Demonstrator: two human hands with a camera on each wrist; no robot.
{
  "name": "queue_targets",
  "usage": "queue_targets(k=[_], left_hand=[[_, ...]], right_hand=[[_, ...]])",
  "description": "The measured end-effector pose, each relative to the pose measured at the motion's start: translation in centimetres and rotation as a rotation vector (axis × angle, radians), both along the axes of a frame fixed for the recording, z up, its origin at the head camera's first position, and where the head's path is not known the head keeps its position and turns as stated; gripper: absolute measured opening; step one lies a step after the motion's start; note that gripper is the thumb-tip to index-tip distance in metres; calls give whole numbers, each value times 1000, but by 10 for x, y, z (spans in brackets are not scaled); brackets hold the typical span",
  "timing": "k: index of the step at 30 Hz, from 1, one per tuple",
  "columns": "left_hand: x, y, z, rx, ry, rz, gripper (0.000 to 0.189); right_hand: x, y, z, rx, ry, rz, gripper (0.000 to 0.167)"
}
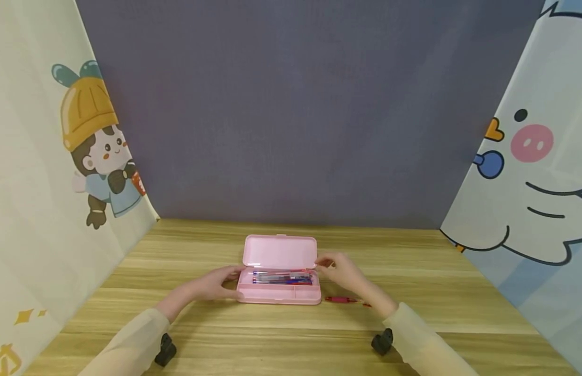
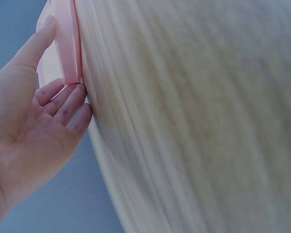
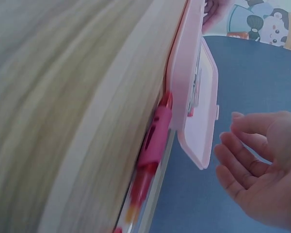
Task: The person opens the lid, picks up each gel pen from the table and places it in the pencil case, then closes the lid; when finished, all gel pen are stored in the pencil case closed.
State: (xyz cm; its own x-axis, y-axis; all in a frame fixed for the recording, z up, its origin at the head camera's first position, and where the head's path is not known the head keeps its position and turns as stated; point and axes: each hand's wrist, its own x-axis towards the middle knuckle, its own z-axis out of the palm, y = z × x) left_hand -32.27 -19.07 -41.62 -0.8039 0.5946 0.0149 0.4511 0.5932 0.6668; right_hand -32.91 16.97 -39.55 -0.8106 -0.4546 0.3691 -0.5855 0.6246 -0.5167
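A pink pencil case (image 1: pixel 279 301) lies with its lid (image 1: pixel 279 251) swung back. Several pens (image 1: pixel 282 280) with clear barrels and red or blue parts lie in its rear compartment. My left hand (image 1: pixel 216 284) holds the case by its left end; in the left wrist view the thumb (image 2: pixel 48 26) lies on the case and the fingers curl against its end. At the case's right end, my right hand (image 1: pixel 342 270) hovers with loosely bent fingers. Nothing shows between those fingers in the right wrist view, where the hand (image 3: pixel 266 165) is apart from the case.
A red pen (image 1: pixel 340 299) with a pink-red grip lies on the wooden table (image 1: pixel 272 339), just right of the case and partly under my right forearm. A dark grey backdrop (image 1: pixel 281 115) rises behind the table, with cartoon-printed curtains (image 1: pixel 545 209) at both sides.
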Motion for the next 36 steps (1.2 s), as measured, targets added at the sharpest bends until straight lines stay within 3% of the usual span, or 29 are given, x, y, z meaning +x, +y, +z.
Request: queue_targets(k=[13, 25, 30, 36], left_hand=[[-1, 1, 1, 7, 7, -16, 79], [-1, -4, 1, -18, 7, -4, 81], [1, -4, 2, -19, 11, -6, 80], [-1, -3, -1, -22, 26, -9, 79]], right_hand=[[13, 27, 6, 5, 63, -25, 13], [32, 56, 7, 61, 44, -53, 15], [39, 71, 2, 88, 64, -34, 14], [46, 91, -4, 104, 1, 19, 17]])
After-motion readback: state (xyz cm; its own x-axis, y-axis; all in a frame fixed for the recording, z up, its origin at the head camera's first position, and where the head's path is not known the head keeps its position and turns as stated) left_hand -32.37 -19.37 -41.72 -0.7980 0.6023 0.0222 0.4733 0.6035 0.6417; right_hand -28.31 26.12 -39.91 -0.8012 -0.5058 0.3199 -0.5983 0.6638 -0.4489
